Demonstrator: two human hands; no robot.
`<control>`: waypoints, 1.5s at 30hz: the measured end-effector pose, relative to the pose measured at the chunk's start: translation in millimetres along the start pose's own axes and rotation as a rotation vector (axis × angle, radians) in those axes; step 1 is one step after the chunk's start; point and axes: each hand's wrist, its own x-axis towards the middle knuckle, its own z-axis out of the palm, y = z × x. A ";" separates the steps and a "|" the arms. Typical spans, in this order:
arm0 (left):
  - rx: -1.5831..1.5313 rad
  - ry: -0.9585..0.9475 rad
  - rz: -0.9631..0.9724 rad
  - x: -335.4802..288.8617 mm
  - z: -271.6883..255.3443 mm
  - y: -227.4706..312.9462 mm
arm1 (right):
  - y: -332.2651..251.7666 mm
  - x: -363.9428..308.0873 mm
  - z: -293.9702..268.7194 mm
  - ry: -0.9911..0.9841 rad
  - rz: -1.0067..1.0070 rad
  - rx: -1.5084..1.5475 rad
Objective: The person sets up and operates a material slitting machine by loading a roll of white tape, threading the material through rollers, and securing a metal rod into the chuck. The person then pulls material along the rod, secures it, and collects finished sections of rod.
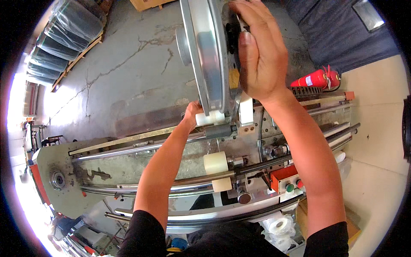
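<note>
Two hands on one big metal disc [205, 55], head view only; disc stands edge-on above the machine frame [128, 167], long axis running up-down in frame; right hand [259, 51] lies flat on its right face, fingers wrapped over the black hub [233, 32]; left hand [192, 111] reaches under the lower rim, fingers hidden, grip unclear; white roller [215, 165] below.

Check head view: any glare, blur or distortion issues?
Head view: strong fisheye, the machine rails bow and a black rim rings the frame; daylight blows out the left edge; the right hand on the metal disc is large and slightly soft; the left hand is half hidden.
</note>
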 end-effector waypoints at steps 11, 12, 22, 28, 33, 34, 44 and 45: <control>0.285 0.010 -0.026 -102.2 -15.0 108.0 | -9.2 1.2 -9.0 0.083 -0.042 -0.028; 0.363 0.012 0.003 -112.9 -12.1 117.1 | -14.2 1.4 -13.6 0.055 -0.040 -0.060; 0.464 0.063 0.344 -245.5 100.4 129.0 | -112.6 -129.9 -81.5 -0.094 0.959 0.767; 0.513 0.212 0.409 -310.3 136.8 100.1 | -116.6 -148.0 -62.1 -0.606 1.583 0.970; 0.644 0.193 0.566 -305.8 128.3 61.3 | -108.3 -173.0 -35.0 -0.398 1.591 1.277; 0.725 0.197 0.554 -299.6 118.5 57.6 | -112.5 -179.8 -35.3 -0.350 1.550 1.288; 1.007 0.467 0.540 -160.3 27.0 45.0 | -108.9 -204.9 -4.0 -0.316 1.439 1.062; 1.036 0.479 0.549 -151.9 29.0 46.7 | -111.3 -206.3 0.7 -0.286 1.457 1.061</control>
